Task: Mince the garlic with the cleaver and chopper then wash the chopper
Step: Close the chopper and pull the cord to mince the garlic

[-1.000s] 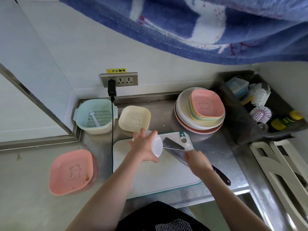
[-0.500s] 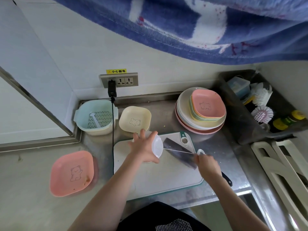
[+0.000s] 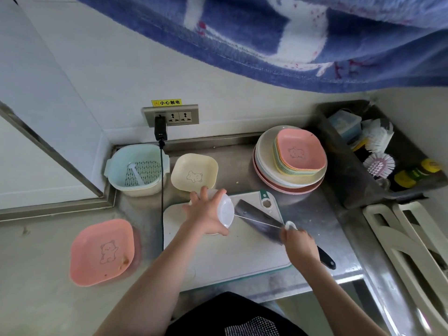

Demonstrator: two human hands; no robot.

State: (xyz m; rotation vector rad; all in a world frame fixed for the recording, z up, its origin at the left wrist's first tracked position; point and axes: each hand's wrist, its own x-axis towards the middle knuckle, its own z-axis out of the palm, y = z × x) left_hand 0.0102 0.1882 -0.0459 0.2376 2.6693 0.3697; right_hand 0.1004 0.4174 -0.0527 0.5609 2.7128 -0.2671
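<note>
— What have we got in our hands?

— Our left hand point(image 3: 207, 214) grips the white chopper point(image 3: 224, 210) near the cutting board's point(image 3: 232, 258) back edge; our right hand point(image 3: 299, 243) pinches its pull ring point(image 3: 290, 225), cord taut over the cleaver point(image 3: 260, 221).

— How will it handle?

— Light, smooth plastic, probably slippery; we'd clamp the round body.

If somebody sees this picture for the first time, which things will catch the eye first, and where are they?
At the centre, the left hand holds a white pull-cord chopper on the white cutting board, while the right hand pulls its cord taut across the cleaver lying there. A pink bear dish sits at the left, a stack of coloured plates behind on the right, and a blue towel hangs overhead.
</note>
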